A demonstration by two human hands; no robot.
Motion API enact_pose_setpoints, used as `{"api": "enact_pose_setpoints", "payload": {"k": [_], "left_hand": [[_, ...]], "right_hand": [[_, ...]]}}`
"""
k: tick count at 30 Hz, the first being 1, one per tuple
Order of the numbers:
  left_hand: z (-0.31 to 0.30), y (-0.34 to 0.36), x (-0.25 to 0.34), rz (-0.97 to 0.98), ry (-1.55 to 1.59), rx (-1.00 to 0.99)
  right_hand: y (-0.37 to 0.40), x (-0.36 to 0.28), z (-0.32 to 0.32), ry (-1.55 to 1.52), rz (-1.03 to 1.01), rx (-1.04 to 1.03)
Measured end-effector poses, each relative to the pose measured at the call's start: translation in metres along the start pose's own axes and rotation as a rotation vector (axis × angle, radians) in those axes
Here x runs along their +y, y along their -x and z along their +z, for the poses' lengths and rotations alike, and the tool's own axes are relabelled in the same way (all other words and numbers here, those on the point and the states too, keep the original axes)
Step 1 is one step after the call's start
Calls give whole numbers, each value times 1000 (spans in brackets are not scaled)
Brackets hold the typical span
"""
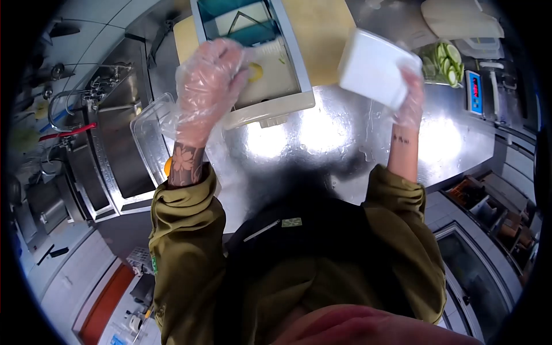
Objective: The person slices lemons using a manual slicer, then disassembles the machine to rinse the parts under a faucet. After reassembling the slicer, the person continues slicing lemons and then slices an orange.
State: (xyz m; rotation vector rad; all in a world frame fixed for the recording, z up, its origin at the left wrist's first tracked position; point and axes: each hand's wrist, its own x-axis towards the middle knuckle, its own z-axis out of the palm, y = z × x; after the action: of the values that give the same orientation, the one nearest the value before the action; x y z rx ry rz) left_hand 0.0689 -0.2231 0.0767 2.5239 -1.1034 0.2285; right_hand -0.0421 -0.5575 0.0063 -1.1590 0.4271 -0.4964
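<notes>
My left hand [210,77], in a clear plastic glove, is over the near end of a slicer [307,80] with a pale frame and teal parts. Its fingers are curled in with the thumb against them. A small round yellow slice [256,72] shows right at the fingertips, over the slicer's white bed; I cannot tell what the fingers hold. My right hand [410,98], also gloved, grips a white rectangular container [374,69] by its right side, tilted above the steel counter [345,132].
A yellowish cutting board [322,34] lies under the slicer. At the right are a clear container of green slices [447,62] and a scale with a lit display [474,92]. A clear plastic tub [150,135] stands left, beside the sink [118,126].
</notes>
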Motion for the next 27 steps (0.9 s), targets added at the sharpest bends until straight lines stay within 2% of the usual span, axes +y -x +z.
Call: {"api": "enact_pose_setpoints", "payload": {"k": [2,3,6,9,12,15,18,19,22,23,26,27], "left_hand": [[17,10,-13,127,132,-95],[17,8,-12,103,-127,-291],[31,-6,-20,9,37,-454],[31,-21,-33,-127,98,-567],[29,-31,-29,-126,29,-621],[36,-29,-33,45,28,-485],[42,-33,-33,116,-112,-642],[44,-31,-32,109,-66,-581],[41,-31,-27,-112,233,-641],[39,-31,-19,-206,241,-643],[38,-29,-7,-269,490,-584],[39,-29,-5,-223,450,-632]], "right_hand": [[-24,5,15,415,-202,-96],[-35,0,21,1005,-321,-142],[-55,29,53,1036,-664,-120],[-48,19,87,1336,-692,-131],[-48,-2,124,1546,-361,-201],[-50,2,123,1436,-408,-200],[-49,1,118,1439,-448,-213],[-47,0,118,1460,-425,-206],[-39,-10,124,1516,-345,-169],[-32,-18,128,1532,-311,-150],[-11,-28,125,1461,-187,-87],[-8,-28,122,1419,-142,-66]]}}
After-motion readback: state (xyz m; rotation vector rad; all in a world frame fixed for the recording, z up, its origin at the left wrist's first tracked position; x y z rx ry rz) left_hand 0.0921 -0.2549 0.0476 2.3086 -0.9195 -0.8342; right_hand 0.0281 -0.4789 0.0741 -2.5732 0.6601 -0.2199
